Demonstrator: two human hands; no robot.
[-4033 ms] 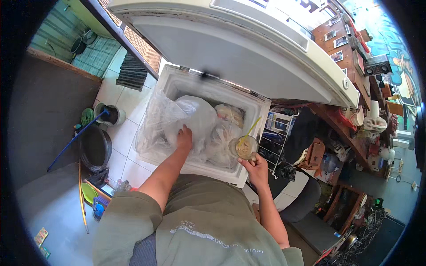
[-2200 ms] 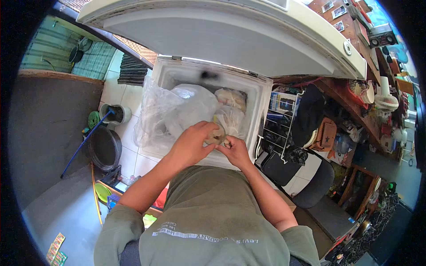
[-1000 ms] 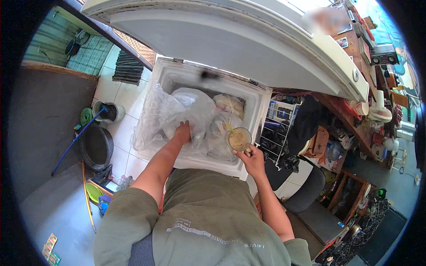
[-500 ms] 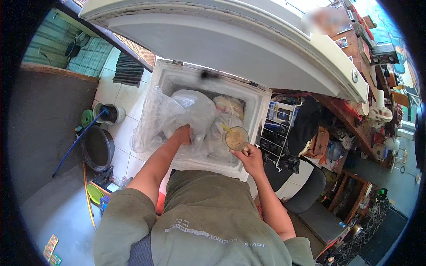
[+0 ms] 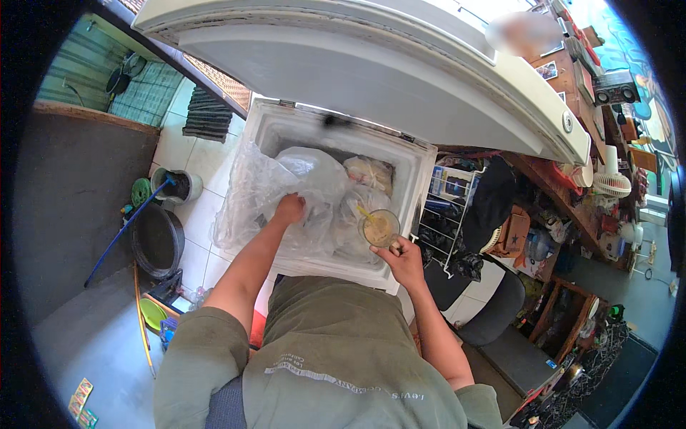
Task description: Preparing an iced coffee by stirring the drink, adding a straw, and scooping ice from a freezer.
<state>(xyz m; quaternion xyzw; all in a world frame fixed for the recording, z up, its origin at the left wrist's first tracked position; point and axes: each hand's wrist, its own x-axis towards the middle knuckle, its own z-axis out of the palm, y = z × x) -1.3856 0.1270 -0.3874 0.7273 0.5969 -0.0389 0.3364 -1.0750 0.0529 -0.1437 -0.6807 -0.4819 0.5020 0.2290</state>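
Below me stands an open chest freezer with clear plastic bags inside. My left hand is closed on a clear plastic bag, which is bunched up and spills over the freezer's left rim. My right hand grips a clear glass mug near the right rim. The mug has a light brown drink in it and a yellow straw or spoon handle sticking out. Beside the mug lies another filled clear bag. Farther back sits a wrapped pale package.
The raised freezer lid spans the far side. A white wire rack stands right of the freezer, with a dark chair nearer me. Leftward are a black tub, a bucket and a blue-handled mop.
My left hand has risen slightly and moved a little away from me, out of the bag's folds. The mug in my right hand has dipped slightly toward me.
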